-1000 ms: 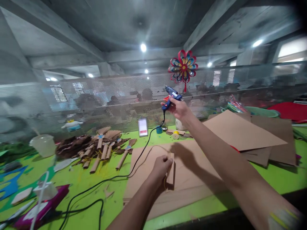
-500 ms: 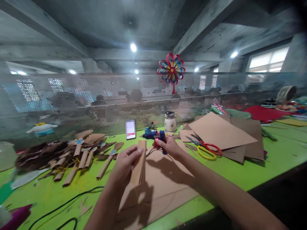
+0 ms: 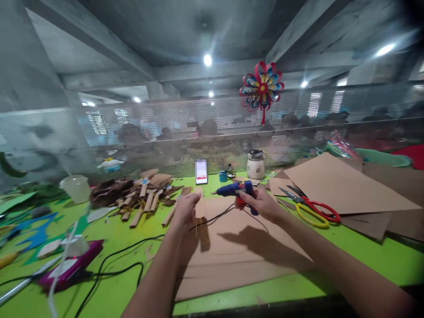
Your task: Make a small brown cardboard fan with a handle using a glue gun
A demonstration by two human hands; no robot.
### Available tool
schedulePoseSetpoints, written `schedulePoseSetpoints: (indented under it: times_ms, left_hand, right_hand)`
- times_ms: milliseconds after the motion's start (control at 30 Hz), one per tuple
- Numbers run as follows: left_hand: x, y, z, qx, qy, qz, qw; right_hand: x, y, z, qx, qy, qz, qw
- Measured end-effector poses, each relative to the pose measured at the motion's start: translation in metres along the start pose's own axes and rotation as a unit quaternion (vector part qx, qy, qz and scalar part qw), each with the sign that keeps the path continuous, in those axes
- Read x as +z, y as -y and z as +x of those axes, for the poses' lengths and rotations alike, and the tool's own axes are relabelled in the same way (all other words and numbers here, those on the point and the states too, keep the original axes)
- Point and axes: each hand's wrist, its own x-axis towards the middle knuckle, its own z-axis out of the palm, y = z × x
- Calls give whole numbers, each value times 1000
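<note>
My left hand (image 3: pixel 186 209) pinches a folded strip of brown paper (image 3: pixel 200 206), held upright over a large brown paper sheet (image 3: pixel 245 260). A blue glue gun (image 3: pixel 232 189) is gripped in my right hand (image 3: pixel 266 205), its nozzle pointing left toward the strip with a gap between them. Thin yellow strands hang below the strip. The gun's black cord (image 3: pixel 217 216) runs across the sheet toward the left. Fingers of my left hand partly cover the strip.
Scissors (image 3: pixel 313 207) with red and yellow handles lie right, beside stacked brown paper (image 3: pixel 351 187). Rolled paper pieces (image 3: pixel 147 201) are heaped left. A phone (image 3: pixel 201 172) and a bottle (image 3: pixel 256 165) stand at the back; a purple power strip (image 3: pixel 74 267) sits front left.
The view has swung left, bringing the power strip and a cup into sight. The glue gun's nozzle has drawn away from the strip. Both hands keep their holds.
</note>
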Motion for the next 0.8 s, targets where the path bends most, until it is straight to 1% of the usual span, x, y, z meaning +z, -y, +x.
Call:
schedulePoseSetpoints:
  times_ms: [133, 200, 267, 333, 400, 567, 700, 800]
  left_hand:
    - [3, -14, -7, 18, 17, 40, 999]
    - [3, -20, -13, 25, 25, 63, 997]
    - [3, -22, -18, 29, 37, 77, 996]
    - [3, -18, -22, 28, 50, 88, 994]
    - [2, -10, -24, 25, 63, 98, 993]
    - [2, 7, -24, 24, 87, 118, 989]
    - [3, 8, -26, 23, 105, 123, 987]
    - [4, 6, -29, 22, 120, 110, 986]
  right_hand:
    - [3, 9, -16, 14, 59, -42, 997]
    - [4, 8, -21, 14, 68, -59, 996]
    - [4, 6, -24, 13, 67, -61, 996]
    - [4, 3, -25, 15, 65, -67, 995]
    - [4, 0, -26, 22, 62, -79, 995]
    - [3, -8, -27, 56, 61, -111, 990]
    - [3, -12, -28, 74, 68, -129, 987]
    - [6, -11, -31, 91, 75, -136, 984]
